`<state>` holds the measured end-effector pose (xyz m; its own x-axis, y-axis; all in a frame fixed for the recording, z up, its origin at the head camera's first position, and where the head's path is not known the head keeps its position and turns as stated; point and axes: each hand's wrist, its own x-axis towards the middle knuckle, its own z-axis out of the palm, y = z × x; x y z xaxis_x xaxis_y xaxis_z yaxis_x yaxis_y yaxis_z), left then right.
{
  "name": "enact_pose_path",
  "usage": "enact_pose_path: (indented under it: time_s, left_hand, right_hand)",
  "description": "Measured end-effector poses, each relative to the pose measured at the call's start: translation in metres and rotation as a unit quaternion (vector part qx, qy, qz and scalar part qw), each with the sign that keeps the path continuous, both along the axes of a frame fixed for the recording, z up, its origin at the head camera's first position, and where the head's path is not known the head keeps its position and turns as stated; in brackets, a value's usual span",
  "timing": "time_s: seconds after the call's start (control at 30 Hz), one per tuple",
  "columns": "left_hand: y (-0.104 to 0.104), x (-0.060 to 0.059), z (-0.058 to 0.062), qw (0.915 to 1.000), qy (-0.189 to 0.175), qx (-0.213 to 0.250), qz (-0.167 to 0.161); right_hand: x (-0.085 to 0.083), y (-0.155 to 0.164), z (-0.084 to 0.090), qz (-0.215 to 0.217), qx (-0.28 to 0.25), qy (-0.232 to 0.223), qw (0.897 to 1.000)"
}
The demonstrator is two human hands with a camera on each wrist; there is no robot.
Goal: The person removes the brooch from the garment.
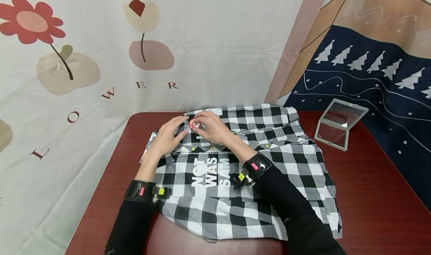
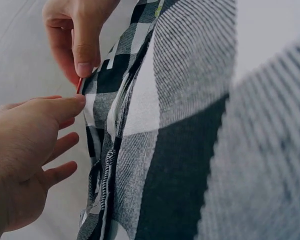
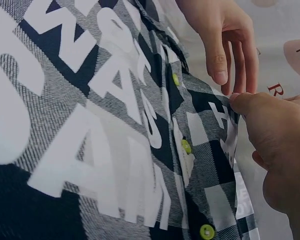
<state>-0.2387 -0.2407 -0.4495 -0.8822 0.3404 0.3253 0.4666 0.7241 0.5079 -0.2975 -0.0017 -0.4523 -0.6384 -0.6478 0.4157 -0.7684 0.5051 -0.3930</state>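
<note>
Checked woven shirt (image 1: 242, 165), flat on glossy table (image 1: 370, 195); far collar edge pinched by right hand (image 1: 212, 128), touched by straight-fingered left hand (image 1: 166, 135).

Woven cloth shirt (image 1: 249, 165), glossy wooden table (image 1: 370, 195)

The checked shirt (image 1: 245, 165) fills mid-frame. Bare table (image 1: 370, 195) lies open at lower right and along the left edge; an open clear case (image 1: 340, 124) blocks the upper right.
</note>
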Motion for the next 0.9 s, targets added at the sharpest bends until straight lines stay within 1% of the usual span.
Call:
enact_pose_path:
  time_s: [0.07,0.17,0.27,0.37,0.53,0.73,0.83,0.9]
  left_hand:
    - [0.002,0.001,0.001,1.0000,0.007,-0.001,0.005]
    - [0.002,0.000,0.000,0.9998,0.016,0.005,0.009]
    - [0.003,-0.001,-0.001,0.9998,0.016,0.012,0.009]
    - [0.006,-0.002,-0.001,0.9997,0.017,0.017,0.006]
    - [0.010,0.000,-0.002,0.9993,0.027,0.025,0.008]
    - [0.014,0.000,-0.003,0.9983,0.040,0.041,-0.007]
    - [0.015,0.000,-0.004,0.9977,0.046,0.049,-0.011]
    - [0.016,0.000,-0.004,0.9971,0.052,0.053,-0.012]
  right_hand:
    - [-0.001,0.001,0.001,0.002,-0.008,-0.003,1.000]
    - [-0.001,0.002,0.003,0.007,-0.019,-0.013,1.000]
    - [-0.001,0.003,0.005,0.008,-0.036,-0.039,0.999]
    - [-0.001,0.003,0.006,0.005,-0.057,-0.074,0.996]
    - [-0.001,0.004,0.005,-0.005,-0.087,-0.131,0.987]
    - [0.000,0.006,0.005,-0.019,-0.111,-0.199,0.973]
    - [0.000,0.007,0.005,-0.017,-0.126,-0.229,0.965]
    - [0.000,0.008,0.005,-0.011,-0.136,-0.241,0.961]
